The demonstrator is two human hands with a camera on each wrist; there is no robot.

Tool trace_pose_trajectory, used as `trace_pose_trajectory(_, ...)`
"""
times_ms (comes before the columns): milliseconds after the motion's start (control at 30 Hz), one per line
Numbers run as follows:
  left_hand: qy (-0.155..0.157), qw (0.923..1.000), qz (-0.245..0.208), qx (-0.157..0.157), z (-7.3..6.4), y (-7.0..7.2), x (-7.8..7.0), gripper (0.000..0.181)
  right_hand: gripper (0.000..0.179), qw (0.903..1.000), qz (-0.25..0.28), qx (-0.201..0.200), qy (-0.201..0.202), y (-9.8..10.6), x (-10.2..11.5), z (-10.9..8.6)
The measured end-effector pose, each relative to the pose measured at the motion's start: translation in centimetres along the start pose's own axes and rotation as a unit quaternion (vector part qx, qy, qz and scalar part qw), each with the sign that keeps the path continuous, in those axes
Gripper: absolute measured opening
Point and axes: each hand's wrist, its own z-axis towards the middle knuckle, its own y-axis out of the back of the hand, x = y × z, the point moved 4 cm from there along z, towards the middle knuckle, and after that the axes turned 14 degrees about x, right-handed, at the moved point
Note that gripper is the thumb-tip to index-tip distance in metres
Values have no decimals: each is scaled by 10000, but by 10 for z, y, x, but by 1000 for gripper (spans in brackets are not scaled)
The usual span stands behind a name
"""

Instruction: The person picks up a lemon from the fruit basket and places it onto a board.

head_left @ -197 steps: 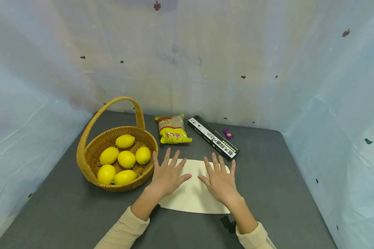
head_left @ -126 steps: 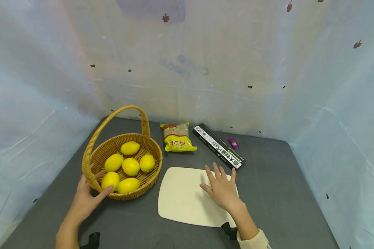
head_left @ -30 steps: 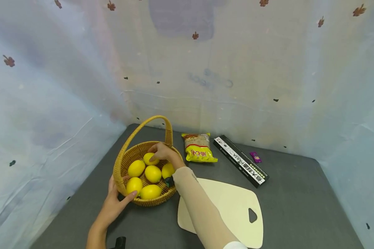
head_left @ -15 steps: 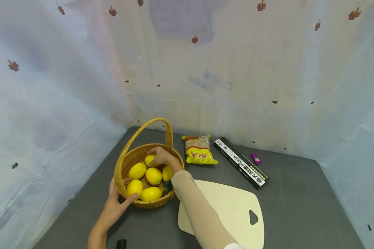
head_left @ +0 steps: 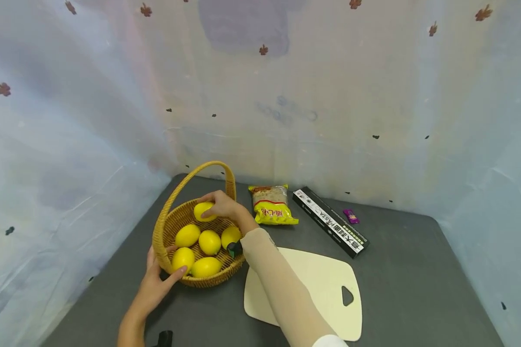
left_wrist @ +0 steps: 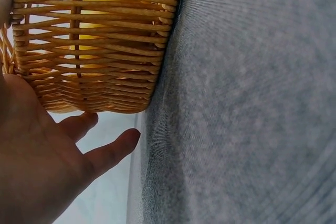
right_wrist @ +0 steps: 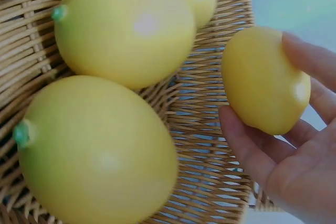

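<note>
A yellow lemon (head_left: 204, 211) is held between the thumb and fingers of my right hand (head_left: 226, 206), at the far side of the wicker basket (head_left: 219, 278). In the right wrist view this lemon (right_wrist: 262, 80) is clear of the other lemons (right_wrist: 100, 153), which show green stem ends. My left hand (head_left: 152, 285) grips the basket's near left rim, its thumb over the edge by a lemon (head_left: 183, 259). From the left wrist, the woven basket side (left_wrist: 100, 40) stands close to my left hand (left_wrist: 42, 150), with two fingers extending free below it.
A cream cutting board (head_left: 325, 284) lies right of the basket, partly under my right sleeve (head_left: 278, 284). Behind it are a yellow food packet (head_left: 271, 205), a black pasta box (head_left: 330, 221) and a small purple packet (head_left: 351, 216). The basket's tall handle (head_left: 169, 202) arches over its left side.
My right hand has lifted the far lemon up from the others. Earlier, both hands were spread over the board; then the left took the basket rim and the right reached in.
</note>
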Motion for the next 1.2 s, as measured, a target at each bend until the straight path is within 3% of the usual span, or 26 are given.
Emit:
trace_pose_trajectory(300, -28, 10000, 7, 57, 3, 4, -1, 66, 49, 9992, -40, 209, 326, 15, 12, -21)
trace_pose_trajectory(567, 17, 10000, 41, 50, 4, 4, -2, 66, 49, 9980, -182, 154, 579, 31, 10, -66)
trace_pose_trajectory(733, -21, 10000, -49, 47, 2, 3, -2, 66, 52, 9964, -301, 100, 781, 32, 1, -117)
trace_pose_trajectory(900, -107, 9999, 27, 12, 1, 6, -1, 66, 52, 9964, -239, -56, 813, 28, -23, -176)
trace_pose_trajectory(1200, -16, 9998, 91, 156, 5, 4, 0, 68, 50, 9985, -167, -503, 113, 23, -76, -268)
